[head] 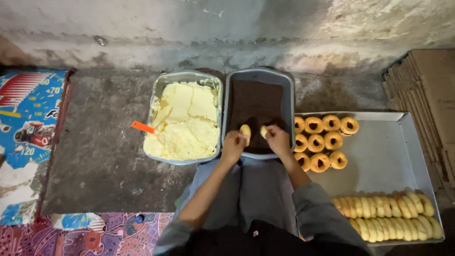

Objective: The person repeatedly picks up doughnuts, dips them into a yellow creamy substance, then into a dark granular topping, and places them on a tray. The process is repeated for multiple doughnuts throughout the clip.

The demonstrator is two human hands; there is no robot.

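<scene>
My left hand [233,146] holds a small pale dough piece [245,131] over the near end of a grey metal pan [286,84] filled with dark brown sprinkles. My right hand [277,138] holds a second pale piece [263,131] beside it, over the same pan. To the left stands a metal pan of pale yellow cream [185,122] with an orange-handled tool [142,127] stuck at its left rim. On the right, a large metal tray [384,151] carries several round filled pastries with dark centres [322,140] and a row of plain pale pieces [388,215] at its near edge.
A rough concrete wall [227,28] runs along the back. Stacked cardboard [426,95] stands at the right. Colourful printed sheets [28,114] and a patterned cloth [95,234] lie at the left and near left. Bare grey floor [99,156] lies left of the cream pan.
</scene>
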